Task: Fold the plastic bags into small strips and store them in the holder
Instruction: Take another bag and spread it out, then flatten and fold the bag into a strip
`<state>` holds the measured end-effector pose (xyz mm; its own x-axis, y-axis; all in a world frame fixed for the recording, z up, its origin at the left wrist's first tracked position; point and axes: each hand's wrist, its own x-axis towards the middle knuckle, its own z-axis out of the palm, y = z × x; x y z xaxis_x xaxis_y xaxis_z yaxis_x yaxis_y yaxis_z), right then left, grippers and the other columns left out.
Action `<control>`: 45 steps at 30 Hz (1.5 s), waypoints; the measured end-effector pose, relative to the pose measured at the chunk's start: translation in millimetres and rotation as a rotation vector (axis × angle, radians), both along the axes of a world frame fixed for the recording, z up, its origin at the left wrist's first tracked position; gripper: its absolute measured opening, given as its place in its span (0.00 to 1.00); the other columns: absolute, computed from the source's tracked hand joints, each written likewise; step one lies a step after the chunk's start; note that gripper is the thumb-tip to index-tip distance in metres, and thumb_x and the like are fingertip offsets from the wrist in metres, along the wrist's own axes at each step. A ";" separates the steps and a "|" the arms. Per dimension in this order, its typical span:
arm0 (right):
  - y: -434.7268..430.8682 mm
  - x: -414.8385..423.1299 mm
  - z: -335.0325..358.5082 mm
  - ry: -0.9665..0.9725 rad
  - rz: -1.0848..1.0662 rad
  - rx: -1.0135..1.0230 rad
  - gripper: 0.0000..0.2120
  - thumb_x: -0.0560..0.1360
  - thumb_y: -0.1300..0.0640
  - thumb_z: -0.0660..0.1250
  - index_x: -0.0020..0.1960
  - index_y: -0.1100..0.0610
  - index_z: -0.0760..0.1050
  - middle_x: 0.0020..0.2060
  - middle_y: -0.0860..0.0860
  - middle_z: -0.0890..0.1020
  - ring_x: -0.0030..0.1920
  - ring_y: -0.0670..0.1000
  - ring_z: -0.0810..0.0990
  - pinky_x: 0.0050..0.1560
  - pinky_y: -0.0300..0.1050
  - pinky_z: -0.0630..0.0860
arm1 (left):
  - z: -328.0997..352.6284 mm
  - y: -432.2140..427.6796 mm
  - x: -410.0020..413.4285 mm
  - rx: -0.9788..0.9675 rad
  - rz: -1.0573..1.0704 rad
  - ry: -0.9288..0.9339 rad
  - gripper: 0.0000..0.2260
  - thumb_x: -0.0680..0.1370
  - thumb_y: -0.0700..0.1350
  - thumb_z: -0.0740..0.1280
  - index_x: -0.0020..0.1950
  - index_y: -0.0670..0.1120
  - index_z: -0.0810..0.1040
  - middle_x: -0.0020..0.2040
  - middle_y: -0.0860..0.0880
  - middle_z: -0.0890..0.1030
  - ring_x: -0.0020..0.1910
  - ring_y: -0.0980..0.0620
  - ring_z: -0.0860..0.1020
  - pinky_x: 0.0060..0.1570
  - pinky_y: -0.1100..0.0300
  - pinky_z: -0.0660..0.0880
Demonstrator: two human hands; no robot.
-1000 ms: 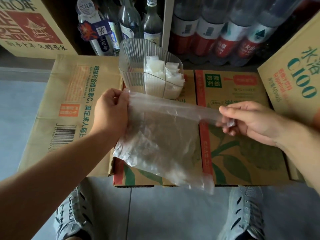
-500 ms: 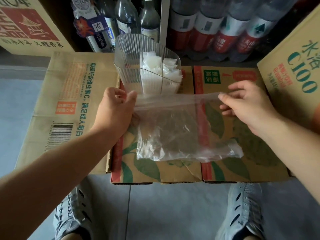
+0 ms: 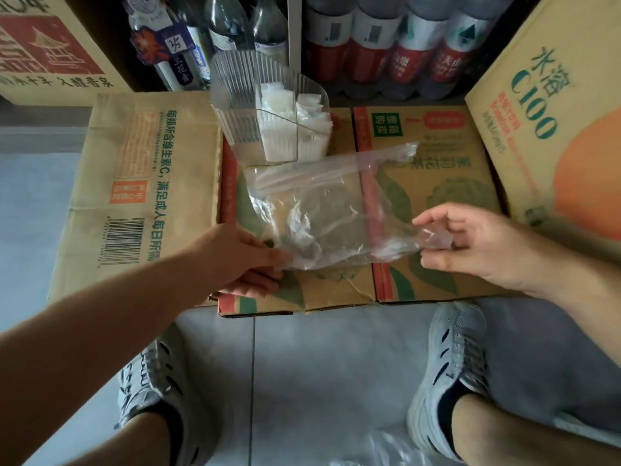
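One plastic bag [image 3: 322, 213] | left hand [image 3: 232, 260], right hand [image 3: 470, 243] pinch corners | grips blurred

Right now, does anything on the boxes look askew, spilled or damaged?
Nothing spilled or broken. The plastic bag lies crumpled and skewed on the cardboard box, its far right corner sticking out. More clear plastic lies on the floor by the right shoe.

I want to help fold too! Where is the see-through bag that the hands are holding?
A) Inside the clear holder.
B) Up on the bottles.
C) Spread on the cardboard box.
C: the plastic bag lies spread on the cardboard box, in front of the holder, while the left hand and right hand pinch its near corners.
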<state>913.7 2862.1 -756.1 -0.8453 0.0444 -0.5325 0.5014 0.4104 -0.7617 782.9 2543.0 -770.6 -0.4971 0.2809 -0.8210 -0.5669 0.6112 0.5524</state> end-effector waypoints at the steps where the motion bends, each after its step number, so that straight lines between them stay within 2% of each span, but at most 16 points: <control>1: -0.8 3.2 -6.9 0.037 -0.042 0.038 0.20 0.70 0.59 0.78 0.59 0.48 0.79 0.52 0.50 0.86 0.52 0.53 0.85 0.59 0.49 0.80 | -1.5 -0.2 -0.3 0.023 0.036 -0.012 0.23 0.59 0.49 0.78 0.48 0.36 0.83 0.44 0.39 0.87 0.38 0.43 0.86 0.35 0.56 0.84; 3: -5.8 6.8 -17.0 0.126 -0.153 0.108 0.14 0.75 0.63 0.74 0.55 0.48 0.79 0.48 0.53 0.85 0.46 0.56 0.85 0.49 0.48 0.83 | -3.3 -1.6 -1.1 0.076 0.113 -0.053 0.20 0.63 0.45 0.77 0.51 0.37 0.83 0.44 0.40 0.87 0.34 0.49 0.85 0.31 0.59 0.83; 5: -9.6 7.8 -21.4 0.200 -0.246 0.144 0.09 0.79 0.62 0.69 0.51 0.49 0.80 0.46 0.58 0.84 0.39 0.52 0.84 0.39 0.45 0.82 | -5.9 -3.7 -2.0 0.105 0.151 -0.062 0.15 0.68 0.43 0.76 0.52 0.38 0.83 0.43 0.41 0.87 0.33 0.51 0.85 0.28 0.61 0.81; 7: -10.7 7.2 -21.9 0.236 -0.290 0.178 0.07 0.81 0.60 0.67 0.51 0.48 0.80 0.46 0.57 0.84 0.38 0.48 0.83 0.35 0.42 0.81 | -6.7 -4.2 -1.3 0.105 0.153 -0.050 0.08 0.75 0.41 0.74 0.51 0.39 0.82 0.43 0.42 0.87 0.33 0.52 0.85 0.27 0.61 0.80; 11: -15.1 5.7 -20.4 0.221 -0.363 0.117 0.05 0.81 0.55 0.68 0.52 0.46 0.80 0.49 0.55 0.84 0.40 0.50 0.84 0.36 0.47 0.82 | -8.0 -3.1 -0.7 0.104 0.173 -0.045 0.03 0.78 0.39 0.71 0.51 0.40 0.82 0.43 0.42 0.87 0.32 0.51 0.85 0.27 0.61 0.80; 17: -18.8 2.2 -21.8 0.194 -0.383 0.248 0.05 0.81 0.57 0.67 0.49 0.50 0.81 0.39 0.53 0.85 0.32 0.48 0.82 0.34 0.44 0.81 | -8.2 -0.8 -1.1 0.112 0.186 -0.051 0.06 0.78 0.39 0.71 0.53 0.39 0.82 0.44 0.41 0.87 0.33 0.51 0.85 0.28 0.61 0.81; 23: -19.7 -6.4 -25.6 0.185 -0.585 0.089 0.07 0.83 0.61 0.65 0.50 0.53 0.81 0.37 0.52 0.86 0.29 0.49 0.79 0.31 0.44 0.77 | -7.5 -2.9 0.2 0.138 0.238 -0.056 0.06 0.78 0.36 0.71 0.54 0.41 0.80 0.42 0.41 0.87 0.34 0.50 0.86 0.28 0.60 0.81; 26: -17.6 -6.7 -26.1 0.236 -0.599 0.101 0.08 0.82 0.63 0.66 0.52 0.51 0.79 0.40 0.53 0.86 0.31 0.50 0.81 0.31 0.43 0.78 | -6.5 -2.5 0.7 0.137 0.258 -0.042 0.04 0.78 0.35 0.70 0.52 0.40 0.79 0.40 0.41 0.86 0.33 0.51 0.85 0.28 0.61 0.81; 29: -12.4 -2.0 -30.8 0.270 -0.586 0.166 0.10 0.81 0.64 0.66 0.47 0.50 0.75 0.38 0.51 0.86 0.30 0.49 0.82 0.31 0.43 0.78 | -6.8 -1.8 1.1 0.119 0.269 -0.013 0.02 0.78 0.35 0.70 0.49 0.39 0.79 0.38 0.42 0.86 0.32 0.51 0.85 0.27 0.61 0.80; 32: -10.4 5.1 -37.2 0.263 -0.507 0.233 0.13 0.81 0.68 0.65 0.43 0.53 0.73 0.35 0.50 0.84 0.29 0.45 0.82 0.30 0.37 0.78 | -9.4 -2.2 2.8 0.080 0.242 0.030 0.02 0.79 0.36 0.70 0.49 0.40 0.79 0.41 0.41 0.87 0.34 0.50 0.86 0.27 0.61 0.80; 34: -8.7 7.6 -36.2 0.213 -0.466 0.249 0.13 0.79 0.71 0.64 0.43 0.55 0.75 0.39 0.54 0.83 0.34 0.45 0.83 0.32 0.36 0.78 | -10.8 -3.2 3.2 0.059 0.222 0.043 0.02 0.79 0.36 0.70 0.49 0.40 0.78 0.41 0.40 0.87 0.34 0.48 0.86 0.27 0.60 0.80; 36: -6.7 7.2 -30.9 0.151 -0.448 0.220 0.12 0.76 0.69 0.64 0.43 0.54 0.79 0.43 0.59 0.84 0.41 0.50 0.84 0.38 0.42 0.79 | -11.1 -3.6 3.7 0.043 0.182 0.044 0.03 0.79 0.35 0.70 0.47 0.40 0.77 0.42 0.38 0.86 0.34 0.46 0.85 0.28 0.58 0.81; 39: -10.4 4.5 -18.5 0.138 -0.443 0.188 0.08 0.70 0.57 0.65 0.46 0.52 0.81 0.43 0.55 0.82 0.45 0.52 0.79 0.44 0.49 0.77 | -11.3 -1.9 5.3 0.023 0.121 0.065 0.05 0.79 0.34 0.68 0.45 0.40 0.75 0.40 0.38 0.86 0.31 0.47 0.85 0.26 0.59 0.80; 41: -18.9 1.9 -10.3 0.274 -0.389 0.322 0.14 0.67 0.53 0.62 0.50 0.53 0.80 0.46 0.45 0.79 0.52 0.52 0.78 0.52 0.48 0.73 | -10.1 -0.7 5.8 0.020 0.104 0.071 0.06 0.80 0.34 0.67 0.44 0.40 0.75 0.39 0.38 0.86 0.30 0.47 0.84 0.26 0.59 0.80; 42: -24.2 -0.9 -8.4 0.379 -0.319 0.434 0.15 0.68 0.52 0.62 0.52 0.54 0.80 0.51 0.45 0.79 0.58 0.53 0.77 0.59 0.49 0.73 | -9.4 -0.2 5.9 0.021 0.099 0.070 0.06 0.80 0.34 0.67 0.44 0.40 0.75 0.38 0.38 0.86 0.30 0.47 0.84 0.26 0.59 0.81; 45: -49.0 -18.1 -8.4 0.605 0.004 0.646 0.18 0.77 0.51 0.61 0.59 0.59 0.81 0.63 0.56 0.79 0.68 0.57 0.73 0.72 0.47 0.63 | -9.1 0.5 5.4 0.010 0.072 0.085 0.06 0.80 0.34 0.68 0.44 0.39 0.75 0.38 0.38 0.86 0.30 0.46 0.84 0.28 0.57 0.82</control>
